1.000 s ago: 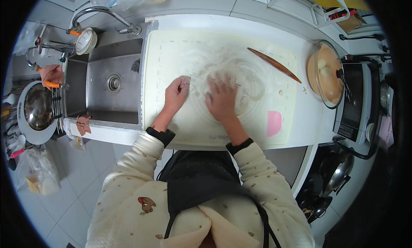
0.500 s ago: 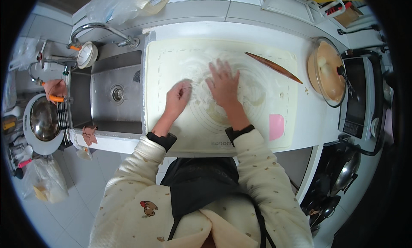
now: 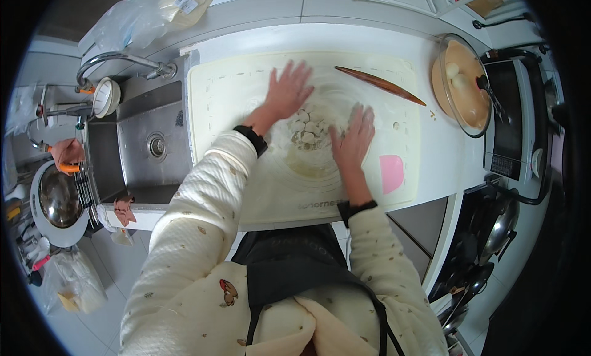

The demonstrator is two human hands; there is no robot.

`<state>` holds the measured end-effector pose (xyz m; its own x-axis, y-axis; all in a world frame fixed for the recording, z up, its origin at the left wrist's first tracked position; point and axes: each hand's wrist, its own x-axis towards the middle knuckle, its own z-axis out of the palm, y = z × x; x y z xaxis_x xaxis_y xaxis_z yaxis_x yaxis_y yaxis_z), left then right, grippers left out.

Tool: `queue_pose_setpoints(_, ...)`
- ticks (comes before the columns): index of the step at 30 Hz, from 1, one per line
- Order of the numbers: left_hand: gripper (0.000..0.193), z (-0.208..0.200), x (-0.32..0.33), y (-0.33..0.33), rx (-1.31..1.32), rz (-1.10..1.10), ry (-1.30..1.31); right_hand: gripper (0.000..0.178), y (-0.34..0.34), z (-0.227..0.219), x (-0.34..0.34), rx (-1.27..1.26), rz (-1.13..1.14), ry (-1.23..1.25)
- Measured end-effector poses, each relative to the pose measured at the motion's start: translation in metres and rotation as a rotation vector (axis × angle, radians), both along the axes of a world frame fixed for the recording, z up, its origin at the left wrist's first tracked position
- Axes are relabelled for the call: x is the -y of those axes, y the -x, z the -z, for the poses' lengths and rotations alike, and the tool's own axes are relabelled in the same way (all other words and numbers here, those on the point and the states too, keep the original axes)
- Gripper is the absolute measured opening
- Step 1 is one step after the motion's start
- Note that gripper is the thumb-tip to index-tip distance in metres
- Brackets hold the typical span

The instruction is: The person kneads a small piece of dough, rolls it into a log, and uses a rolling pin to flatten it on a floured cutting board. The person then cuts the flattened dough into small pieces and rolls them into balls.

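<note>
Small floured dough pieces [image 3: 309, 127] lie in a cluster on a cream kneading mat [image 3: 240, 199] dusted with flour. My left hand [image 3: 288, 90] is spread at the far left of the pieces, palm down, holding nothing. To their right, my right hand [image 3: 353, 137] also has its fingers stretched out, with nothing in it. Both hands are slightly blurred. A brown wooden rolling pin with tapered ends [image 3: 380, 85] rests slantwise on the mat's far right. Nearer me on the right lies a pink dough scraper [image 3: 391, 173].
On the right stands a large glass-rimmed bowl [image 3: 441, 85] with a pale orange filling and a dark-handled utensil, beside a microwave [image 3: 502, 122]. To the left is a steel sink [image 3: 148, 165] with a tap [image 3: 126, 57]. Plastic bags [image 3: 157, 14] lie along the back.
My left hand has opened from a curled shape and moved far and right. My right hand has shifted right and nearer me. The dough pieces between them now show.
</note>
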<state>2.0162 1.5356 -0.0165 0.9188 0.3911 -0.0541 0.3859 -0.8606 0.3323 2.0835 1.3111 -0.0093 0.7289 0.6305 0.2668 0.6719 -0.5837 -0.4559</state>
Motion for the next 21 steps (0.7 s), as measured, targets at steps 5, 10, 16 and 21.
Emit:
queue_pose_setpoints(5, 0.043, -0.017, 0.045, 0.037, 0.207, 0.223, 0.394, 0.075, -0.038, 0.030, -0.048, -0.119, -0.420, -0.039)
queue_pose_setpoints(10, 0.038, -0.025, 0.052, 0.118, 0.448, -0.570, 1.275, 0.069, 0.050, -0.007, -0.050, -0.096, -0.638, -0.127)
queue_pose_setpoints(16, 0.045, -0.032, 0.073, 0.134, 0.609, -0.779, 1.498, 0.069, 0.035, -0.004, -0.087, 0.108, -0.580, 0.127)
queue_pose_setpoints(21, 0.047, -0.026, 0.066, 0.135, 0.637, -0.748, 1.594, 0.059, 0.076, -0.016, -0.052, -0.009, -0.522, 0.067)
